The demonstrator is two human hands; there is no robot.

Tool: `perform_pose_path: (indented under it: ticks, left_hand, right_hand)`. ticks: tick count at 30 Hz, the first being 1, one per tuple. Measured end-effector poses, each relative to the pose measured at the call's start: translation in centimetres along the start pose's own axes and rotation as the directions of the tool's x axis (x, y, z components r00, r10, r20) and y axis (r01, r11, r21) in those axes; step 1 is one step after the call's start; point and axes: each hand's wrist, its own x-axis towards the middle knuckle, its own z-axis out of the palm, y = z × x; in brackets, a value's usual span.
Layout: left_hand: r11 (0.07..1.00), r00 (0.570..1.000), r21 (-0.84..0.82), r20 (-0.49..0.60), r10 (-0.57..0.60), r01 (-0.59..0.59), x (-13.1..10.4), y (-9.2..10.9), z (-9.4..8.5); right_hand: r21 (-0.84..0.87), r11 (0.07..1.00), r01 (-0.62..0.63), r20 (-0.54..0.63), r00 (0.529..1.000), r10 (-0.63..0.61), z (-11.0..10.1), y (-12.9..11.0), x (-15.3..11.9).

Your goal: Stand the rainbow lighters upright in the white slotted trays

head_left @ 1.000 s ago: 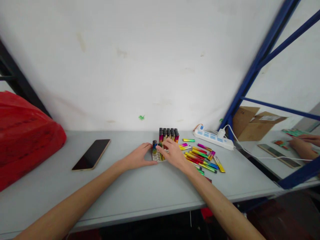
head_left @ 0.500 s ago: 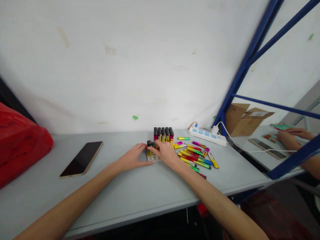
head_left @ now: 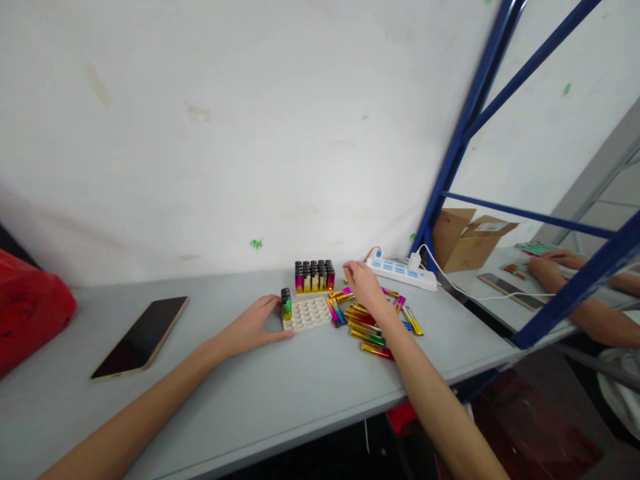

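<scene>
steadying a white tray [head_left: 307, 315], one upright rainbow lighter [head_left: 286, 304] inside.

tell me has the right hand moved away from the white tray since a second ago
Yes. The right hand has left the white tray and gone rightward over the loose lighters, toward the power strip.

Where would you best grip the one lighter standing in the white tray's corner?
Probably pinch the lighter by its dark cap from above: it stands upright in the white tray, its lower part seated in a socket, and the left hand is close on its near-left side.
</scene>
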Motion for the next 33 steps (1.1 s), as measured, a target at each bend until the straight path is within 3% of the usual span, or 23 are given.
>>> perform_pose_path:
  ticks: [4,10,15,19,21,25,29,33]
  left_hand:
    - [1.000,1.000,0.001,0.001,-0.015,0.015,0.0,0.2,-0.1]
    - [1.000,1.000,0.004,-0.006,-0.007,0.007,0.1,0.5,-0.3]
    - [1.000,1.000,0.009,-0.005,-0.009,0.009,0.1,0.1,0.0]
    - [1.000,1.000,0.010,-0.006,0.009,-0.009,0.0,0.1,-0.1]
    - [1.000,1.000,0.016,-0.003,0.015,-0.015,0.0,0.1,-0.2]
    - [1.000,1.000,0.025,-0.002,0.002,-0.001,0.0,0.2,-0.1]
    - [1.000,1.000,0.014,-0.003,-0.006,0.006,0.0,0.4,-0.1]
    - [1.000,1.000,0.005,-0.004,-0.010,0.010,0.0,0.7,-0.3]
  right_hand:
    - [-0.119,0.985,-0.125,0.155,0.978,0.143,0.6,4.3,0.2]
    - [-0.118,0.978,-0.171,0.179,0.965,0.191,2.2,4.6,-0.1]
    - [-0.059,0.991,-0.123,0.086,0.988,0.128,1.7,3.9,0.8]
    - [0.217,0.973,-0.073,-0.161,0.981,0.109,0.6,3.3,0.6]
    - [0.453,0.890,-0.050,-0.208,0.965,0.161,0.1,2.8,0.3]
    - [0.780,0.622,-0.065,-0.091,0.972,0.216,-0.6,1.1,-0.3]
    - [0.908,0.411,-0.080,-0.026,0.969,0.245,-1.1,-0.8,-0.6]
    - [0.934,0.347,-0.087,0.000,0.970,0.244,-1.1,-2.3,-1.2]
